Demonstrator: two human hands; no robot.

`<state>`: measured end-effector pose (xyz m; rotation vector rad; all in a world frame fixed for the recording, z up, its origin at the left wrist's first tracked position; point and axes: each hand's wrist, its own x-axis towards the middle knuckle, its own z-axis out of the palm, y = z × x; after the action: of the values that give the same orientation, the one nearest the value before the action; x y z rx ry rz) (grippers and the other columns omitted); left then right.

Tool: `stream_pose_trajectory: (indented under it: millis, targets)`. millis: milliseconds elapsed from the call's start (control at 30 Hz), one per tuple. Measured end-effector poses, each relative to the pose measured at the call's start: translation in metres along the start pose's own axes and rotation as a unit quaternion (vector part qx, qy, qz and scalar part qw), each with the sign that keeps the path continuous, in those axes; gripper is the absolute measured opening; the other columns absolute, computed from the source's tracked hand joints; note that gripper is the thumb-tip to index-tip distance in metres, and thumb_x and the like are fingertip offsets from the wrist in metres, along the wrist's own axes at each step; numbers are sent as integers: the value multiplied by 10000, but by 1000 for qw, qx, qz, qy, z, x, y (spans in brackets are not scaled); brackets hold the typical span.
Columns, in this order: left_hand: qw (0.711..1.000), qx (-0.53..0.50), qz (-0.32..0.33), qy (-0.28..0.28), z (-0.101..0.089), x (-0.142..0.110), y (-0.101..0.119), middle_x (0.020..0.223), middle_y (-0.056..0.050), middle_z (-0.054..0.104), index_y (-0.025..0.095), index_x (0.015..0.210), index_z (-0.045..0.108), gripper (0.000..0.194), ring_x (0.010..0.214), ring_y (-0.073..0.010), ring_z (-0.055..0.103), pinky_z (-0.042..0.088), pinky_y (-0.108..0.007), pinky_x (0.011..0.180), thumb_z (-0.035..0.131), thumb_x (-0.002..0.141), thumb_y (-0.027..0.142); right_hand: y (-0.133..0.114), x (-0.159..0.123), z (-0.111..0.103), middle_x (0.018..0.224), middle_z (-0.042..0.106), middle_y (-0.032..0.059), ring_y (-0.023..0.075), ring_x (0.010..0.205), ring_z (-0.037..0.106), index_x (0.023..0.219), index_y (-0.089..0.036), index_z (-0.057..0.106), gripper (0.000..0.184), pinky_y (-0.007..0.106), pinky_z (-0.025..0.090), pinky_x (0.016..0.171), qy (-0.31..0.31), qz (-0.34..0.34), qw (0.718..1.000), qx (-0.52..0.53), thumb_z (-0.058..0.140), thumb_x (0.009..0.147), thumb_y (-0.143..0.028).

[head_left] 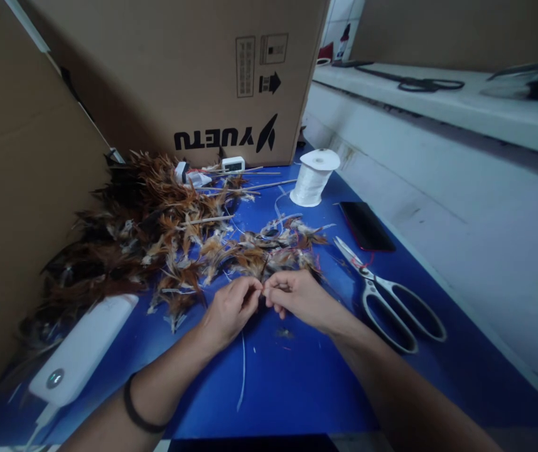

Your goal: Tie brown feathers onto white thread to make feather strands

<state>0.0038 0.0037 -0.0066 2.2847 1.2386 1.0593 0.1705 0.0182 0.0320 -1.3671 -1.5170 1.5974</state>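
My left hand and my right hand meet fingertip to fingertip above the blue table. Both are closed in a pinch. From under my left hand a white string trails down toward the table's front edge. What sits between my right fingertips is too small to make out. Just beyond the hands, brown and grey feathers lie in small tied bunches with white cord and bits of red thread. Metal scissors rest to the right of my right forearm, blades pointing away.
A large pile of brown feathers spreads along the left. Cardboard boxes wall off the back and left. A spool of white cord, a black phone and a white power bank stand or lie around. A white wall borders the right.
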Motion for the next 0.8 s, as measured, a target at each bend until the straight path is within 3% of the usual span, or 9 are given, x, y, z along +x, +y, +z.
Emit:
stream_pose_trajectory:
  millis: [333, 800]
  targets:
    - [998, 19, 65, 17, 1, -2, -3, 860, -38, 675, 174, 1045, 544, 204, 734, -105, 647, 535, -211, 697, 473, 856, 148, 2, 1, -2, 533, 585, -31, 52, 408, 490, 603, -154, 575, 110, 169, 412, 411, -9, 3, 1000, -11, 491, 655, -107]
    - [978, 130, 157, -44, -11, -3, -2, 867, -70, 655, 161, 1032, 566, 220, 773, -140, 642, 553, -273, 720, 394, 895, 141, 8, 5, -2, 543, 585, -25, 59, 416, 492, 640, -152, 594, 81, 173, 427, 399, -16, 18, 1000, 13, 519, 665, -138]
